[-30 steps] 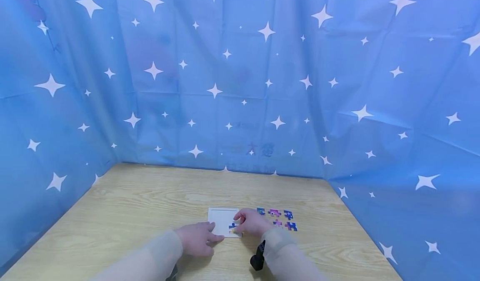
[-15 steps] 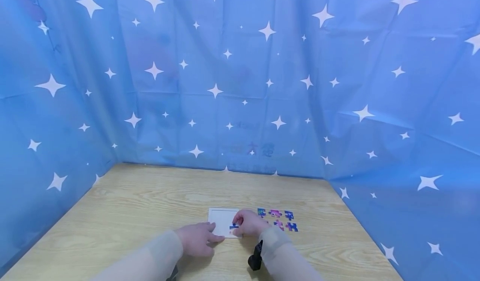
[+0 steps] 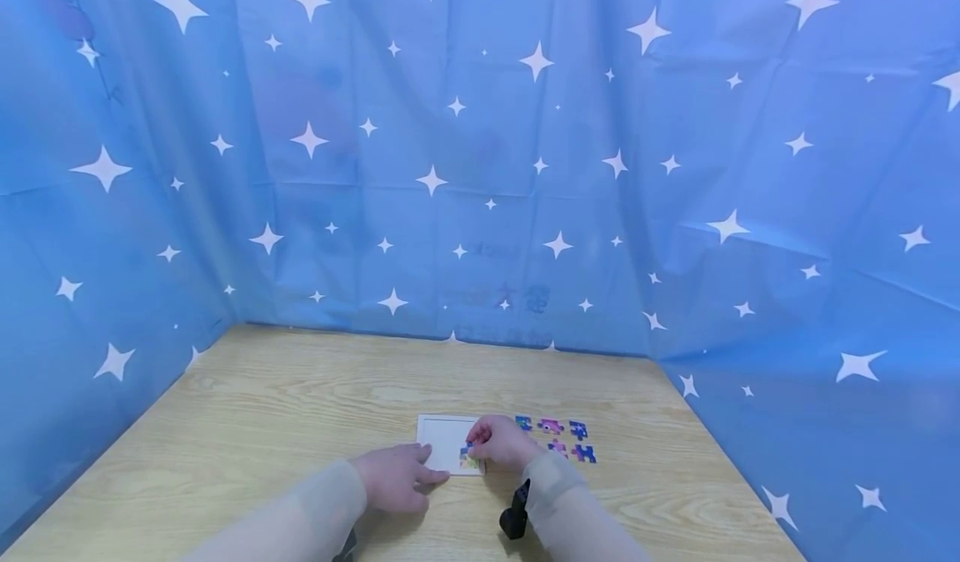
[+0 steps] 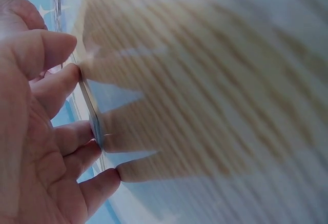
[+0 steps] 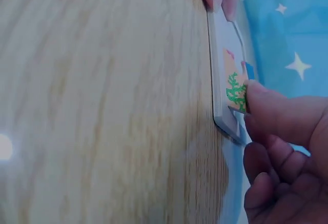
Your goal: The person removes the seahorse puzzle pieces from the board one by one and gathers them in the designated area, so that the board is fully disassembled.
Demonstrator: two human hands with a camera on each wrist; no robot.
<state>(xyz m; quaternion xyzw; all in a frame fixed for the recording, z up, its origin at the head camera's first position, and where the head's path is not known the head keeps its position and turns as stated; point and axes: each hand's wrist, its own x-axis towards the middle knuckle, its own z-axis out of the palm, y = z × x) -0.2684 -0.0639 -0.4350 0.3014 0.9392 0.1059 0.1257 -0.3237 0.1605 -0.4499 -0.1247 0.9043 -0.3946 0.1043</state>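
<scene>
A white puzzle tray lies flat on the table in the head view. My left hand rests at its left and front edges with the fingers spread; in the left wrist view the fingertips touch the rim. Over the tray's front right corner, my right hand pinches a jigsaw piece between thumb and fingers. This piece is sandy orange with a green plant and a blue part. In the right wrist view it is tilted against the tray's inside; its far side is hidden by the thumb.
Several loose jigsaw pieces lie right of the tray, among them a pink one and a blue one. My right hand partly covers that group. A blue star-patterned curtain borders the wooden table at the back and sides.
The right hand has shifted slightly over the tray corner, and the pinched jigsaw piece has turned so more of its coloured face shows. My left hand has stayed in place.
</scene>
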